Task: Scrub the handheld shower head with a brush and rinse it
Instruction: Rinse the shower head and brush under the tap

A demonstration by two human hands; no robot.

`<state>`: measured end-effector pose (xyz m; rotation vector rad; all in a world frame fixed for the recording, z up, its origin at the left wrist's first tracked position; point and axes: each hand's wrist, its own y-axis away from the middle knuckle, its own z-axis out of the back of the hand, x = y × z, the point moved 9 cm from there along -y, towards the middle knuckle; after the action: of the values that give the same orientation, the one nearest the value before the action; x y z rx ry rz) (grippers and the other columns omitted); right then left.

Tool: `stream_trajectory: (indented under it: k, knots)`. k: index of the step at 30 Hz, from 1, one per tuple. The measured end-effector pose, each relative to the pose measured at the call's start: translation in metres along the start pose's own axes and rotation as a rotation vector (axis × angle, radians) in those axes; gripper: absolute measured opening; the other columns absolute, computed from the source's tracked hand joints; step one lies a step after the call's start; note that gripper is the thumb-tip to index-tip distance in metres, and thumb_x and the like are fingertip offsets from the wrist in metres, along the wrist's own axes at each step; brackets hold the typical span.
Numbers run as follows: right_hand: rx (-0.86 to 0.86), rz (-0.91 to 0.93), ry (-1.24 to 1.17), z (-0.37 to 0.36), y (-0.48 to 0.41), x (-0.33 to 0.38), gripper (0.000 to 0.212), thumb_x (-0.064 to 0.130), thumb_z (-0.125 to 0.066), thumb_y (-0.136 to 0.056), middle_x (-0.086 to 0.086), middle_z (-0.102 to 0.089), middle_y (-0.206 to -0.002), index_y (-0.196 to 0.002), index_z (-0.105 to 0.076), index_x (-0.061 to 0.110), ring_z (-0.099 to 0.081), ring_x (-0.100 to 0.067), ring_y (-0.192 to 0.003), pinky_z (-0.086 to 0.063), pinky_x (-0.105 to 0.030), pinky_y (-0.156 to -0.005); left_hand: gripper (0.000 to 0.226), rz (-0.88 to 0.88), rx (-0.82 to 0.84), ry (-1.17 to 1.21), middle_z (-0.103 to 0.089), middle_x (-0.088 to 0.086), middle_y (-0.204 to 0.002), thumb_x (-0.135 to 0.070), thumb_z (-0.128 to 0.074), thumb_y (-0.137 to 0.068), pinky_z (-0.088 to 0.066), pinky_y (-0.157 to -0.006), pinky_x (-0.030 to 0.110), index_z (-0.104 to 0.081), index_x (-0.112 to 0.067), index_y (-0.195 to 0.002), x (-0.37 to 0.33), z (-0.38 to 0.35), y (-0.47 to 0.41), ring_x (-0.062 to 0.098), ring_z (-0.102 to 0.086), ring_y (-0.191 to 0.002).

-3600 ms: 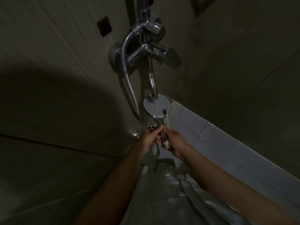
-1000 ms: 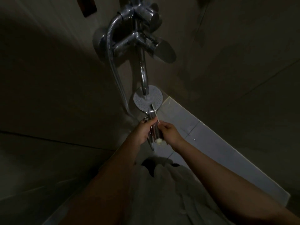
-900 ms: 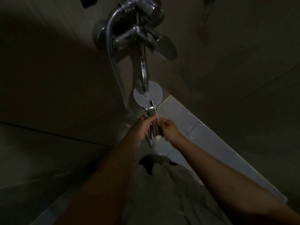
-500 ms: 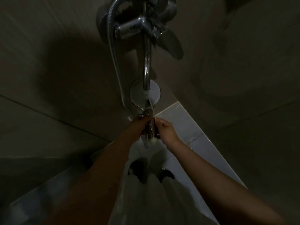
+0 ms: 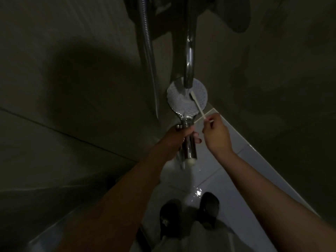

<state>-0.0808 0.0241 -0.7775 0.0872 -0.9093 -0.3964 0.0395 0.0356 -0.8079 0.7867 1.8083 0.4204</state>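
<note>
Fingers [image 5: 197, 140] of the left hand [image 5: 179, 137] wrap the shower head [image 5: 187, 95] handle, face under the spout [image 5: 189, 66] at 12 o'clock; right hand [image 5: 216, 133] pinches the brush [image 5: 197, 105] by its end. Risk: this thin grip slips under running water

Very dim and grainy throughout, walls [image 5: 72, 88] nearly black under broad soft shadow. Small glare on wet floor [image 5: 197, 192]. Wide-angle bending at edges.

no text, label, brand, number or sign can be read anywhere here; the scene is dim, and the shower head [image 5: 187, 96] and the wall tiles [image 5: 72, 88] show no legible marks.
</note>
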Motion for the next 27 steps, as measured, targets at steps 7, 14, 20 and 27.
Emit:
stream_trajectory:
  k: [7, 14, 20, 27]
  knots:
    - [-0.141, 0.110, -0.003, 0.008, -0.016, 0.019, 0.007, 0.019, -0.052, -0.093, 0.000, -0.061, -0.079, -0.091, -0.059, 0.018, -0.060, -0.024, -0.079, -0.050, -0.042, -0.073, 0.018, -0.030, 0.005, -0.043, -0.055, -0.001, -0.058, -0.010, -0.049, -0.096, -0.045, -0.045, 0.014, -0.049, -0.013, -0.078, 0.001, 0.030, -0.007, 0.009, -0.055, -0.043]
    - [-0.186, 0.013, 0.035, 0.013, -0.049, 0.023, 0.009, 0.021, -0.051, -0.093, -0.006, -0.066, -0.095, -0.087, -0.058, 0.021, -0.062, -0.028, -0.091, -0.047, -0.036, -0.074, 0.021, -0.089, -0.015, -0.126, -0.050, 0.007, -0.064, -0.009, -0.048, -0.096, -0.046, -0.045, 0.018, -0.048, -0.010, -0.076, 0.002, 0.037, -0.011, 0.010, -0.052, -0.041]
    - [-0.056, 0.142, -0.030, -0.023, -0.023, 0.035, 0.014, 0.012, -0.053, -0.089, -0.002, -0.063, -0.080, -0.080, -0.059, 0.021, -0.063, -0.027, -0.082, -0.050, -0.038, -0.073, 0.009, -0.090, -0.126, -0.088, -0.051, 0.009, -0.062, -0.002, -0.048, -0.094, -0.048, -0.043, 0.020, -0.052, -0.004, -0.086, 0.005, 0.030, -0.020, 0.012, -0.052, -0.039]
    - [-0.111, 0.042, 0.016, 0.011, -0.057, 0.016, 0.013, 0.017, -0.054, -0.089, -0.013, -0.069, -0.098, -0.080, -0.060, 0.024, -0.063, -0.033, -0.097, -0.048, -0.036, -0.079, 0.016, -0.066, -0.112, -0.116, -0.048, 0.009, -0.064, -0.005, -0.049, -0.095, -0.044, -0.039, 0.017, -0.050, -0.007, -0.079, 0.021, 0.021, -0.011, 0.008, -0.049, -0.038]
